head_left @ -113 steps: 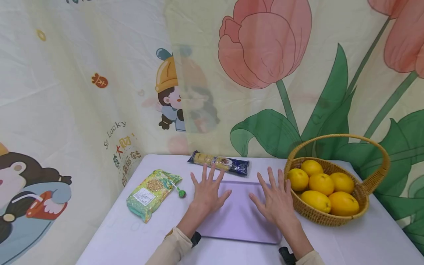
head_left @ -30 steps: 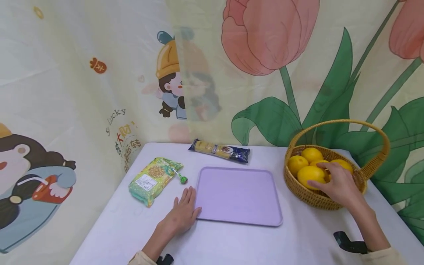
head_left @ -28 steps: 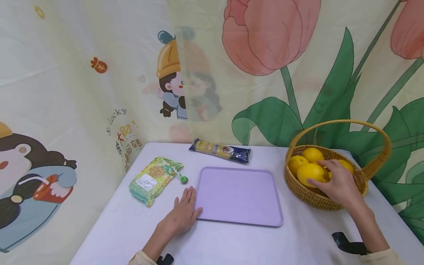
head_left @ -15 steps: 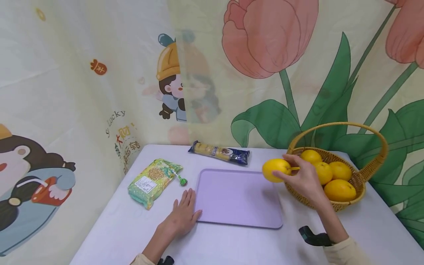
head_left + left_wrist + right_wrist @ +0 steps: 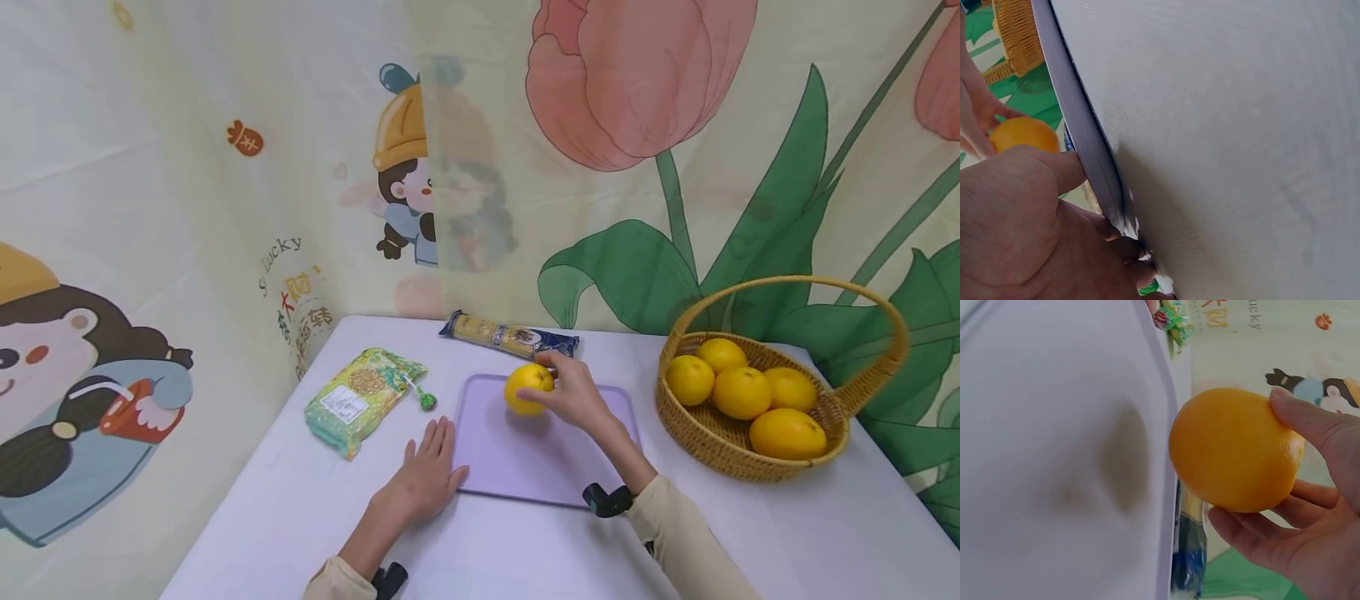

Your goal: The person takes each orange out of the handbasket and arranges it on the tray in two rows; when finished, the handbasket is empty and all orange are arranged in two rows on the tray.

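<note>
My right hand [image 5: 573, 396] holds a yellow-orange orange [image 5: 527, 389] between thumb and fingers, above the lilac tray [image 5: 510, 462]. In the right wrist view, the thumb presses one side of the orange [image 5: 1235, 450] and the fingers curl under the other, while a shadow falls on the tray [image 5: 1054, 444]. My left hand [image 5: 427, 479] lies with straight fingers along the tray's left edge. Its thumb touches the tray's rim [image 5: 1079, 112] in the left wrist view.
A wicker basket [image 5: 697, 433] with a tall handle stands at the right, with several oranges [image 5: 742, 393] in it. Behind the tray lies a long pasta packet [image 5: 502, 333]. A green-yellow bag [image 5: 360, 400] and a green lollipop [image 5: 427, 402] lie at the left.
The right hand has taken an orange out of the basket and carried it left, over the tray. The left hand stays at the tray's left edge. The head view has shifted slightly.
</note>
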Demonstrator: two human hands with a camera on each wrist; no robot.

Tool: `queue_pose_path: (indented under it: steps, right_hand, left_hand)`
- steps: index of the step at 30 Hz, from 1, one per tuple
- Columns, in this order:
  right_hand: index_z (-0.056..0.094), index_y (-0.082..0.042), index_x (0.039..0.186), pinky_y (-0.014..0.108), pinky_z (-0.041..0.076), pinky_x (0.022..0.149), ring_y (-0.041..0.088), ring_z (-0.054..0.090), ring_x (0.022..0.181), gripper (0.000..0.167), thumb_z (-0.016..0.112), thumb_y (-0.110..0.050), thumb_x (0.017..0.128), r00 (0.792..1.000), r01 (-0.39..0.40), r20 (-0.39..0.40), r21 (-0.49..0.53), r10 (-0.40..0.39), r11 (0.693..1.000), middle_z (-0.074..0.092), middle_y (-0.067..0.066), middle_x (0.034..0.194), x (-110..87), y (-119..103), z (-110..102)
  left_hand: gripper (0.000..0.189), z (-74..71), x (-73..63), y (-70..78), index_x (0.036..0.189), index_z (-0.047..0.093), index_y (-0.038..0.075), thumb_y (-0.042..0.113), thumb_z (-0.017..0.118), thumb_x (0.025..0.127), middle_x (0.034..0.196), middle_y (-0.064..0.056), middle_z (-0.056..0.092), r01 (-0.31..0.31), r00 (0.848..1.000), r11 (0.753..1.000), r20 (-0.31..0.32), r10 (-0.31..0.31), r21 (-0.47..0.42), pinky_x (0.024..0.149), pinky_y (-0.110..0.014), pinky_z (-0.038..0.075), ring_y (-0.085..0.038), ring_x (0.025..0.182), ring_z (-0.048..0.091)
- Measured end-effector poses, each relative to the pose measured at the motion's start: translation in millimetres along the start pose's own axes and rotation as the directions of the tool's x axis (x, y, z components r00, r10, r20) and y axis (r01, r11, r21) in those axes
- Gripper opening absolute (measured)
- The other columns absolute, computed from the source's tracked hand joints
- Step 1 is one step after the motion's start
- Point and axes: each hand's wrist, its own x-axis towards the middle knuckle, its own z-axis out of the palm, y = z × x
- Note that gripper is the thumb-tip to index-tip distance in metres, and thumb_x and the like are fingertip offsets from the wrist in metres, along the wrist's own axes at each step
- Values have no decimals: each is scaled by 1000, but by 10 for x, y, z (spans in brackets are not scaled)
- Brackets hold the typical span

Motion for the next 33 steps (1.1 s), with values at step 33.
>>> queue_pose_path:
  steps: [33]
  right_hand:
    - [67, 6, 140, 54, 50, 114, 39, 61, 130, 63, 91, -22, 89, 997, 55, 52, -35, -53, 998, 68, 22, 142, 545, -126, 561]
  left_hand:
    - [76, 115, 54, -103, 169, 17, -7, 37, 49, 115, 178, -26, 13, 2, 999, 1000, 34, -2, -6, 131, -67, 13, -41, 166, 8]
